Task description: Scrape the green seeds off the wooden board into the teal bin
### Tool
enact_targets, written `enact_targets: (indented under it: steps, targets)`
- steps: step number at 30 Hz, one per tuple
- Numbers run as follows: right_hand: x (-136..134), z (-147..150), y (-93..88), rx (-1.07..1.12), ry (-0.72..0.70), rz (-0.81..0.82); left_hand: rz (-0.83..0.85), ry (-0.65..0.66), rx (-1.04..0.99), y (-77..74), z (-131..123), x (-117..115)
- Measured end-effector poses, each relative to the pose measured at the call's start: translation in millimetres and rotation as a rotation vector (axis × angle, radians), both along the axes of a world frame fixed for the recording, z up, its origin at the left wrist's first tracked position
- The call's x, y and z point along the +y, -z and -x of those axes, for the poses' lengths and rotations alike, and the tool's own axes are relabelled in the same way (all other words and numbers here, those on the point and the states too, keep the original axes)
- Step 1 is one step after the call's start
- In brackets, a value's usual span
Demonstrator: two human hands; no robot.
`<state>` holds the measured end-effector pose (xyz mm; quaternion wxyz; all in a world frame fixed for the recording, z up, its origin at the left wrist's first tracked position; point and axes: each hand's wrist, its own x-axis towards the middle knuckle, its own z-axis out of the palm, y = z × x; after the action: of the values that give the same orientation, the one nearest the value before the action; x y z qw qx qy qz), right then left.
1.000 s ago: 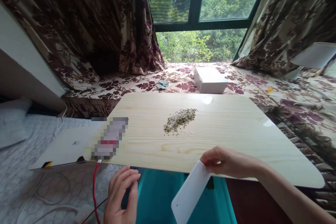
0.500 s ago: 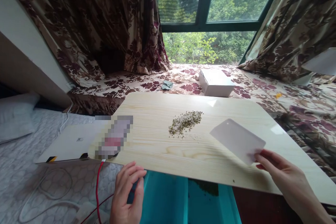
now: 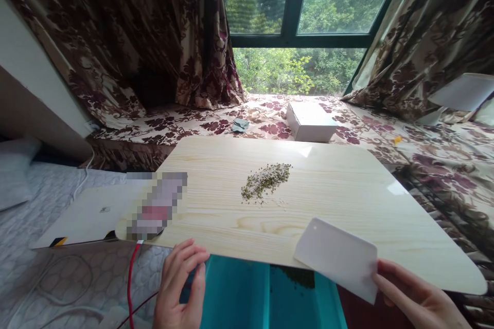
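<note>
My right hand (image 3: pixel 415 290) pinches the right end of a flat white plastic scraper (image 3: pixel 339 257), which is tilted over the front edge of the wood-grain table (image 3: pixel 216 205). A small hole shows in the scraper's far corner. On the tabletop lies a spread of green beans mixed with white grains (image 3: pixel 266 182), apart from both hands. At the near table edge my left hand (image 3: pixel 183 282) is raised with its fingers stretched out, holding nothing. Below the edge stands a teal divided bin (image 3: pixel 235 293). Its right compartment has a dark green heap (image 3: pixel 297 276) partly hidden by the table.
A blurred-out device (image 3: pixel 158 211) with a red cable (image 3: pixel 132 277) lies at the table's left, beside a white laptop-like panel (image 3: pixel 85 211) on the bed. Behind the table, a white box (image 3: pixel 311 122) and a grey-green cloth (image 3: pixel 240 125) rest on the floral window seat.
My right hand has drawn the scraper toward me, from above the tabletop to the front edge above the bin. My left hand keeps its place by the edge. The view has shifted slightly.
</note>
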<state>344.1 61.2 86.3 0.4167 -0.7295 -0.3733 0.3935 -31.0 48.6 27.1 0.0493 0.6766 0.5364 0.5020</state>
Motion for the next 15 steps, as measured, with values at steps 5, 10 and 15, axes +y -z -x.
enact_targets:
  steps: [5,10,15]
  targets:
    - [9.8,-4.1,-3.3,-0.123,0.027,-0.073,-0.021,-0.014,-0.013,1.5,-1.7,2.6]
    - [43.1,0.9,-8.1,-0.281,0.131,-0.078,-0.001,-0.017,-0.015,0.3,-1.6,3.5]
    - [66.1,17.7,6.2,-0.175,0.135,-0.102,0.004,-0.049,-0.025,3.4,3.0,1.6]
